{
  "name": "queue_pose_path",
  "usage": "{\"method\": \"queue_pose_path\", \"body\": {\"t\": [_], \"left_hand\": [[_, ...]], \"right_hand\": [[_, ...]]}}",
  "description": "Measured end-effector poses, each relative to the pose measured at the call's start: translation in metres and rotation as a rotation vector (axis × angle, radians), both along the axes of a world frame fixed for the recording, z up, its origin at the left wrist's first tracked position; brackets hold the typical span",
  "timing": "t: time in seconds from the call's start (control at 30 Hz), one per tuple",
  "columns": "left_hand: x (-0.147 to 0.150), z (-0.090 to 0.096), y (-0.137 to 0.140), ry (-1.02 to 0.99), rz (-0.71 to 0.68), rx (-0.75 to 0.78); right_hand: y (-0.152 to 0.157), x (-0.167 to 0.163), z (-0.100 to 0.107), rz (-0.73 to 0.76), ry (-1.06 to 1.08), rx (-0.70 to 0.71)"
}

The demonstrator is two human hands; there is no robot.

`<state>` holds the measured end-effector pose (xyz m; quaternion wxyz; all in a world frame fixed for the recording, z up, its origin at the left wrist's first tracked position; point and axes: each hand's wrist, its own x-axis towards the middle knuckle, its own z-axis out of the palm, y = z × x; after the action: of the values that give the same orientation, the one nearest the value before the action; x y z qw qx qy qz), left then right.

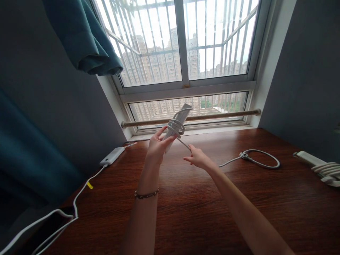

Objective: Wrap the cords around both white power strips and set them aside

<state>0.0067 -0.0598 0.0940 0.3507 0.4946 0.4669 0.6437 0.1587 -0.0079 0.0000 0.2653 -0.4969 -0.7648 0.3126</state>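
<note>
My left hand [158, 144] grips a long white bar that looks like a power strip [183, 112], tilted up above the tabletop. Several loops of its pale cord [176, 128] are wound around the bar's middle, just beyond my fingers. My right hand [198, 157], lower and to the right, pinches the cord where it leaves the loops. From there the cord runs behind my wrist and onto the wood, ending in a loose loop [268, 165] with a plug [243, 154] lying beside it. My left fingers and palm hide the bar's lower part.
The brown wooden tabletop [186, 205] reaches the barred window. A metal rail [225, 115] crosses low before the glass. At right lies another white bar wrapped in cord [329, 171]. At left, a white box [113, 156] trails a white cable [79, 194]. Blue curtains [90, 49] hang at left.
</note>
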Motion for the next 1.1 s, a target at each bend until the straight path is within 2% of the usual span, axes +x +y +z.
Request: {"method": "queue_pose_path", "body": {"t": [0.07, 0.1, 0.2, 0.23, 0.3, 0.43, 0.57, 0.7, 0.8, 0.87, 0.97, 1.1], "left_hand": [[-0.005, -0.004, 0.007, 0.062, 0.121, 0.039], [-0.007, -0.007, 0.011, 0.125, 0.215, 0.063], [-0.015, -0.012, 0.017, 0.405, 0.538, 0.087], [-0.017, -0.013, 0.017, 0.506, 0.608, 0.077], [-0.020, -0.014, 0.016, 0.683, 0.637, 0.042], [-0.016, -0.017, 0.011, 0.886, 0.413, -0.038], [-0.004, -0.022, 0.009, 0.951, 0.130, -0.018], [0.000, -0.021, 0.005, 0.996, -0.253, 0.000], [-0.002, -0.013, -0.001, 0.868, -0.569, 0.019], [-0.003, -0.007, -0.006, 0.770, -0.718, 0.027], [-0.002, 0.000, -0.012, 0.731, -0.849, 0.021], [0.003, -0.001, -0.016, 0.826, -0.924, -0.044]], "right_hand": [[0.000, 0.004, 0.004, -0.071, -0.111, -0.050], [-0.002, 0.007, 0.008, -0.074, -0.160, -0.031], [-0.013, 0.016, 0.028, 0.006, -0.259, 0.221], [-0.018, 0.018, 0.036, 0.033, -0.277, 0.318], [-0.030, 0.023, 0.051, 0.037, -0.300, 0.487], [-0.048, 0.033, 0.070, 0.083, -0.305, 0.733], [-0.050, 0.044, 0.076, 0.124, -0.239, 0.835], [-0.041, 0.057, 0.077, 0.117, -0.104, 0.830], [-0.036, 0.069, 0.078, 0.162, 0.033, 0.786], [-0.036, 0.077, 0.080, 0.171, 0.125, 0.750], [-0.039, 0.085, 0.084, 0.185, 0.214, 0.707], [-0.039, 0.083, 0.085, 0.220, 0.196, 0.694]]}}
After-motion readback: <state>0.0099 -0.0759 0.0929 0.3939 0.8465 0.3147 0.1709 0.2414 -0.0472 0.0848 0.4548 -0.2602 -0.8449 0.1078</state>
